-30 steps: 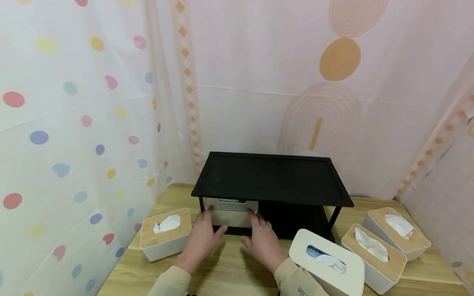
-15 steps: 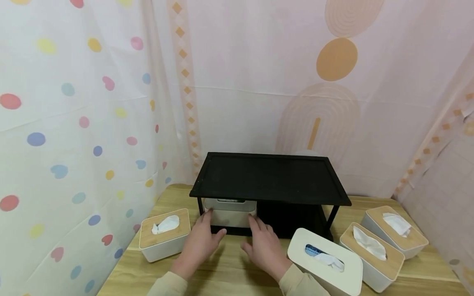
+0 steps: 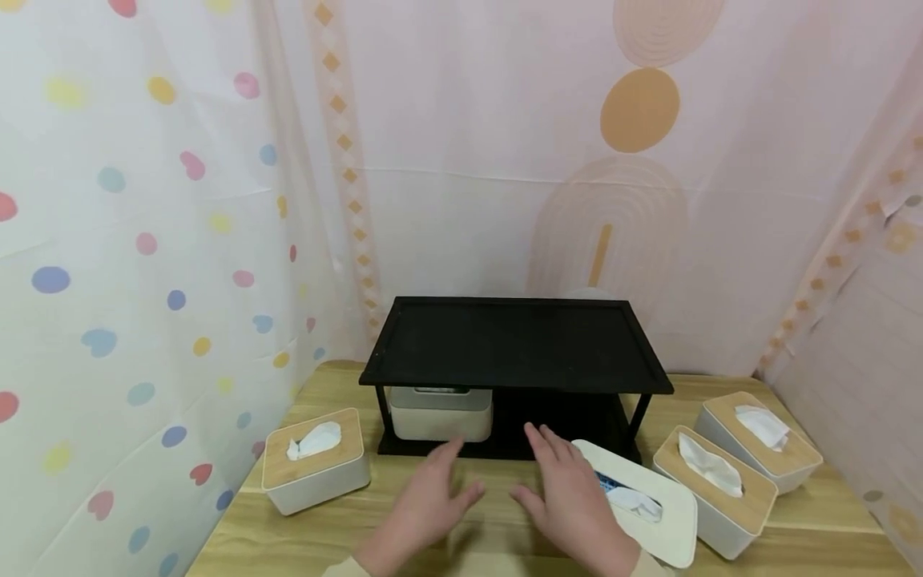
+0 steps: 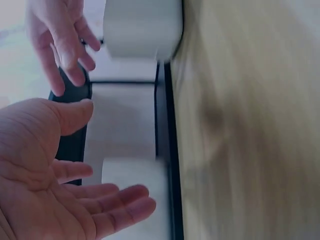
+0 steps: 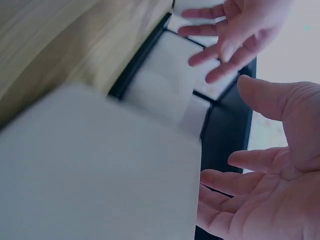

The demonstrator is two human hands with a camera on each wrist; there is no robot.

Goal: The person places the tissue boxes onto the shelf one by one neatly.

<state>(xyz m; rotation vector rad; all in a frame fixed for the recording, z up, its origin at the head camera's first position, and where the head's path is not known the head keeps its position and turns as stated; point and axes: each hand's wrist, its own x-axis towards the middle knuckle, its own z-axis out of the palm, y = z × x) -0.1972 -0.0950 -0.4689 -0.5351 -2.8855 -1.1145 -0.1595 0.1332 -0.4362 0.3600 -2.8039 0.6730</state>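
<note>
A white tissue box point(image 3: 441, 418) with a grey top sits on the lower level of a black two-tier rack point(image 3: 519, 340), at its left end. Apart from it, in front of the rack, my left hand point(image 3: 425, 505) hovers over the table with relaxed fingers and nothing in it. My right hand point(image 3: 570, 497), also holding nothing, is spread beside an all-white tissue box point(image 3: 667, 513) with a tissue poking from its slot. In the right wrist view that white box point(image 5: 105, 170) fills the lower left, close to the right hand point(image 5: 270, 195).
Left of the rack stands a tissue box with a wooden lid point(image 3: 316, 461). Two more wooden-lidded boxes, a nearer one point(image 3: 721, 489) and a farther one point(image 3: 764, 437), stand at the right. A dotted curtain point(image 3: 159, 280) hangs along the left.
Both hands have come off the tissue box in the rack and drawn back toward the front and right. The box stays on the lower level. The head view has shifted slightly.
</note>
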